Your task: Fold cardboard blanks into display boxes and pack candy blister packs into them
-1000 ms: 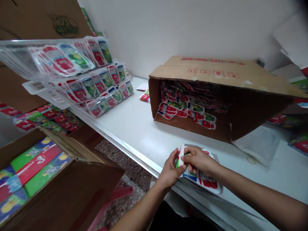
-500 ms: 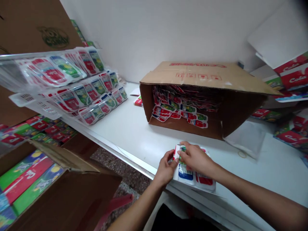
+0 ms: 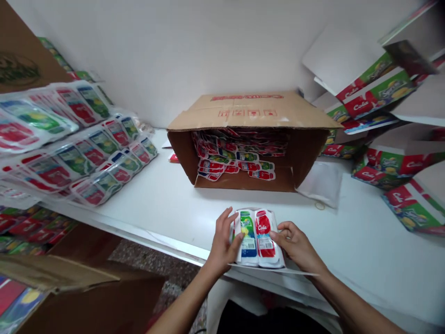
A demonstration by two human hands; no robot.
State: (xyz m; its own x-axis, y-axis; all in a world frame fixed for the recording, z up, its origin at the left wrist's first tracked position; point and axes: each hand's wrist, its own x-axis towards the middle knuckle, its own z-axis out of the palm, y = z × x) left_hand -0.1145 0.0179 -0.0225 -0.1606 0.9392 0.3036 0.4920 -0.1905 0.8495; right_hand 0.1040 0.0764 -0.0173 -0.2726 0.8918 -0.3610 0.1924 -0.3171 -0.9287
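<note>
A small white-walled tray (image 3: pixel 239 265) at the table's front edge holds two side-by-side bottle-shaped packs, a green and blue one (image 3: pixel 248 234) and a red Cola one (image 3: pixel 264 232). My left hand (image 3: pixel 224 241) grips the tray's left side, its thumb over the green pack. On the right side, my right hand (image 3: pixel 294 243) has its thumb on the edge of the red pack and its fingers curled by the tray wall. Behind them, a brown carton (image 3: pixel 243 111) lies on its side, opening toward me, with many red and green packs inside.
Clear racks of packs (image 3: pixel 93 148) stand at the left. Printed cartons (image 3: pixel 413 204) are stacked at the right. A clear plastic bag (image 3: pixel 323 183) and a rubber band (image 3: pixel 320 205) lie beside the brown carton. An open box (image 3: pixel 86 297) sits lower left.
The view has turned to the right. My right hand has moved from the tray's left part to its right side, uncovering both packs. My left hand has spread further along the left side.
</note>
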